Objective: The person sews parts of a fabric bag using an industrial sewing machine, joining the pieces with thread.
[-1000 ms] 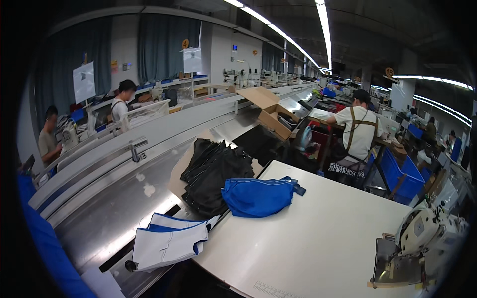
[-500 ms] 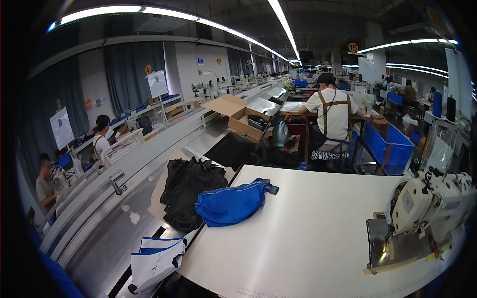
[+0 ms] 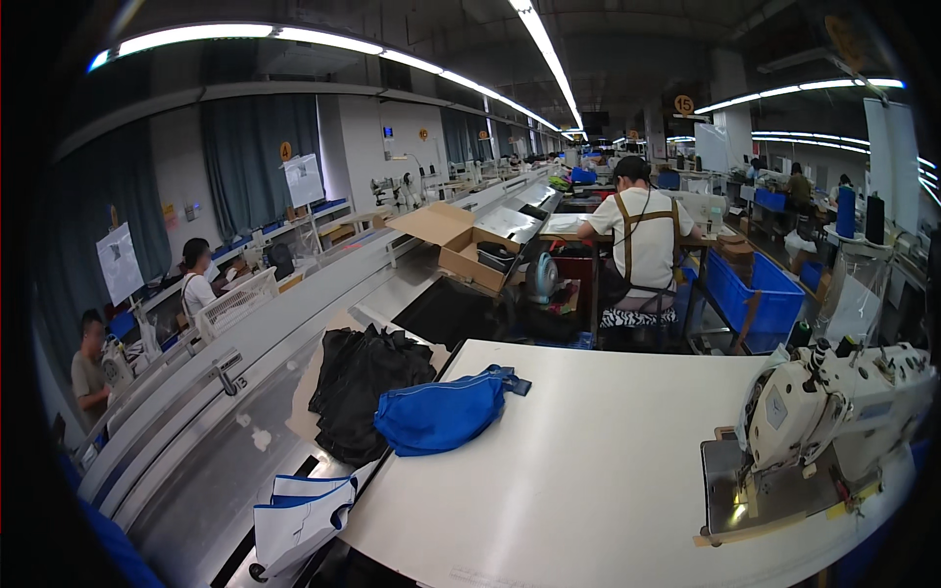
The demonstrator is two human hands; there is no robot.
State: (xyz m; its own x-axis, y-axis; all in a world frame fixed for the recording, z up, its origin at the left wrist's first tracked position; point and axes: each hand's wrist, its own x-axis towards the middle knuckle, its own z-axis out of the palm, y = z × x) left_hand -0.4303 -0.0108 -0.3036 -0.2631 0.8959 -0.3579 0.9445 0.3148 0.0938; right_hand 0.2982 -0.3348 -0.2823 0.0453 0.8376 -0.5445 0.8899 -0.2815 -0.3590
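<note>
Neither of my hands shows in the head view. A blue fabric pouch with a pale seam line and a dark buckle-like end (image 3: 441, 414) lies on the left part of a white worktable (image 3: 588, 461). Just left of it is a heap of black fabric pieces (image 3: 358, 392), on brown card at the table's edge. Nearer to me, white fabric pieces with blue trim (image 3: 299, 524) hang over the table's left corner. A cream industrial sewing machine (image 3: 799, 416) stands at the right end, with a shiny metal plate beneath its needle area.
A long metal rail and chute (image 3: 284, 358) runs along the left. Ahead are an open cardboard box (image 3: 475, 250), a small fan (image 3: 542, 277) and a seated co-worker (image 3: 642, 240). Blue crates (image 3: 755, 299) stand right of that person. Two other people sit beyond the rail.
The whole view has tilted up and turned slightly right, so the table and its contents appear lower and further left. The fabrics and sewing machine keep their places.
</note>
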